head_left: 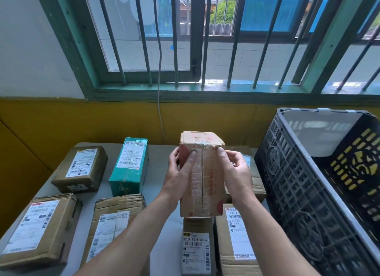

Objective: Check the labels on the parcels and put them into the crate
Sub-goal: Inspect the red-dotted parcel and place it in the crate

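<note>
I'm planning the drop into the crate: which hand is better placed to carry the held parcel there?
Right, probably. The right hand grips the parcel on the side nearest the crate, which stands at the right. The left hand holds the far side and would reach across.

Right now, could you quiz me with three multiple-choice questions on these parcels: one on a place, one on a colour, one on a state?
1. Where does the crate stand?
A. on the person's right
B. on the person's left
C. behind the window bars

2. What colour is the only non-brown box?
A. red
B. teal
C. white

3. How is the raised box held?
A. by the left hand alone
B. by the right hand alone
C. by both hands

Answers:
1 A: the crate fills the right edge of the view.
2 B: its sides are teal under a white label.
3 C: the left hand and right hand grip opposite sides.
</note>
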Tool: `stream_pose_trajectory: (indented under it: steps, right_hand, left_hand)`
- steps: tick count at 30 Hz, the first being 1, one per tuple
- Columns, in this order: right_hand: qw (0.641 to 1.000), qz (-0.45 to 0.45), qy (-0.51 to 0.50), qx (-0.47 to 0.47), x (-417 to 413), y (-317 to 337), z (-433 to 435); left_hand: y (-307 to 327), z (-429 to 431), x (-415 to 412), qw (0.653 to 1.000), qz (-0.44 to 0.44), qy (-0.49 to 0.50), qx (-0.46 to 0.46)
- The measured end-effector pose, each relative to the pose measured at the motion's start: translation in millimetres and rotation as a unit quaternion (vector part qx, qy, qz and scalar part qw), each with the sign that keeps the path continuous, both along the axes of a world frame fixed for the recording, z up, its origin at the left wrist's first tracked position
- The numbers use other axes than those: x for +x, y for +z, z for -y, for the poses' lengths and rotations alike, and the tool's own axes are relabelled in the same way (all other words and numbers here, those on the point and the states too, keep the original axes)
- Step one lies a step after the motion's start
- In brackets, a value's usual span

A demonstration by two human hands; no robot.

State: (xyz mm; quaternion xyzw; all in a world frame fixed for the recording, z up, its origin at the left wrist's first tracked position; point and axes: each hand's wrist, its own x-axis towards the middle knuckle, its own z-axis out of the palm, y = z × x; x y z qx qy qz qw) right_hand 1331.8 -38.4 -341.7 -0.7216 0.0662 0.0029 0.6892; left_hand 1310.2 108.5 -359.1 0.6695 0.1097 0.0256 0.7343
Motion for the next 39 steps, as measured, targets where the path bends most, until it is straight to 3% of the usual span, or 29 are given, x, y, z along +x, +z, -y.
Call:
stream_pose_trajectory:
  steps: [25,39]
  right_hand:
    - [0.995,-0.025,0.077,0.063,-9,0,0]
    - [0.996,-0.019,0.067,0.053,-5,-6,3]
  left_hand:
    - [5,0,-1,0.999,0.004,0.029,-0.019]
    - [7,2,-2,0.999,-0.009,0.037,-0.025]
